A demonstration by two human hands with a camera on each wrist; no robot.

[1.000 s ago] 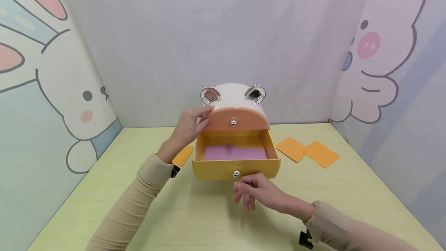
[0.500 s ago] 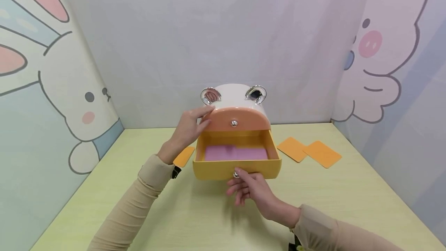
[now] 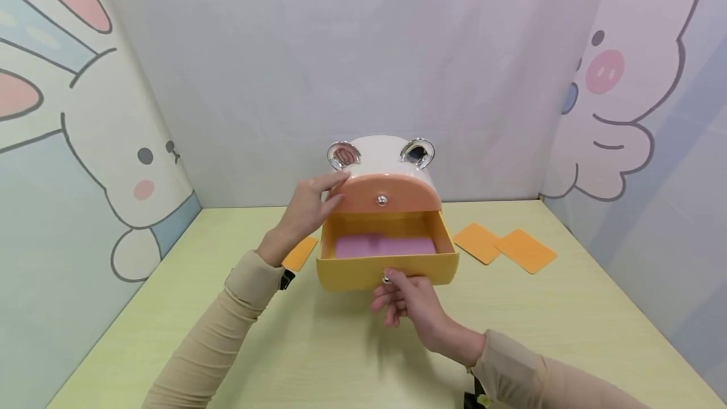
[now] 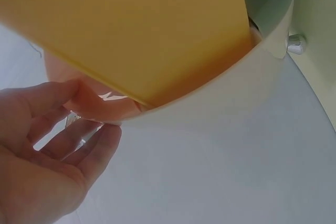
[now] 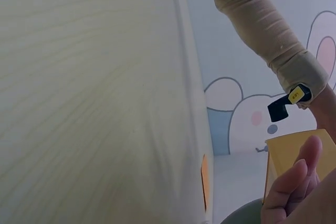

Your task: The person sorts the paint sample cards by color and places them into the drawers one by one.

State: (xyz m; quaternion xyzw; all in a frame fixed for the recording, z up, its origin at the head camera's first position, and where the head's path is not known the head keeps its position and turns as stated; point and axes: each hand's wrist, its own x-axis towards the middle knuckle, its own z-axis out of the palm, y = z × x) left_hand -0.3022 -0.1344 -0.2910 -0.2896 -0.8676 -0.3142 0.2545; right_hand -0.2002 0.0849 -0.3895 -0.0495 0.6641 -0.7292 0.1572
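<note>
A small white storage box [image 3: 379, 151] with silver ear shapes stands on the table. Its upper orange drawer [image 3: 392, 188] is closed, while the lower yellow drawer [image 3: 352, 273] is pulled out, with flat pink pieces [image 3: 409, 247] lying inside. My left hand [image 3: 307, 207] grips the box's upper left edge, thumb on the orange front and fingers round the side, as the left wrist view shows too. With thumb and forefinger, my right hand [image 3: 420, 308] pinches the round silver knob [image 3: 387, 280] of the yellow drawer. The other fingers are loosely curled below it.
Two orange cards [image 3: 476, 243] overlap on the table to the right of the box. Another orange card [image 3: 300, 254] lies to the left, partly behind my left wrist. Printed cloth walls [image 3: 363, 68] enclose the table [image 3: 318, 358] at the back and sides.
My right hand has come up from below the knob and taken hold of it. The yellow drawer's front has since shifted slightly up and inward. The left hand stays in place.
</note>
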